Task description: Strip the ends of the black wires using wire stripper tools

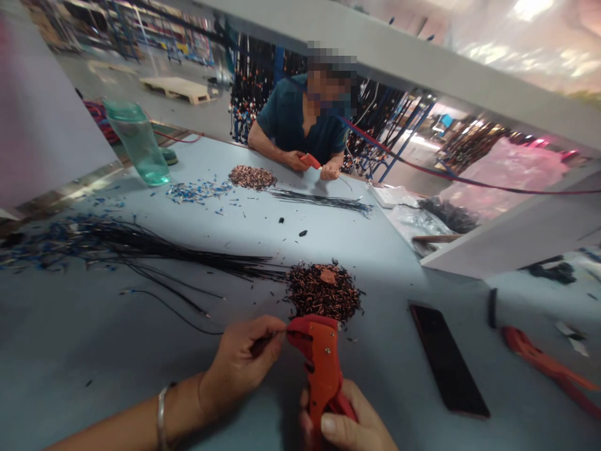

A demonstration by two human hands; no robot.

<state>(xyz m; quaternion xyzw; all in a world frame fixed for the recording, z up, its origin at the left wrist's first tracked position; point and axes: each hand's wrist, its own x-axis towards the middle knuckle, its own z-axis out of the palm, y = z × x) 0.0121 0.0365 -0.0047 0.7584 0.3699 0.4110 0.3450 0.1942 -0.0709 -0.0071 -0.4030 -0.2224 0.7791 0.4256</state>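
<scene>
My left hand (246,354) pinches a thin black wire (181,316) close to its end, which sits at the jaws of a red and orange wire stripper (322,357). My right hand (350,416) is wrapped round the stripper's handles. The wire trails off to the left, with a blue-marked terminal at its far end. Just beyond the stripper lies a heap of black and copper wire scraps (323,291). A bundle of black wires (188,247) stretches left from that heap, ending in many blue and silver terminals (51,244).
To the right lie a black phone (448,360) and a second red tool (539,357). Across the table a person (300,125) holds a similar orange tool (310,161), near a copper scrap pile (252,176) and loose blue terminals (200,191). A green bottle (141,147) stands far left.
</scene>
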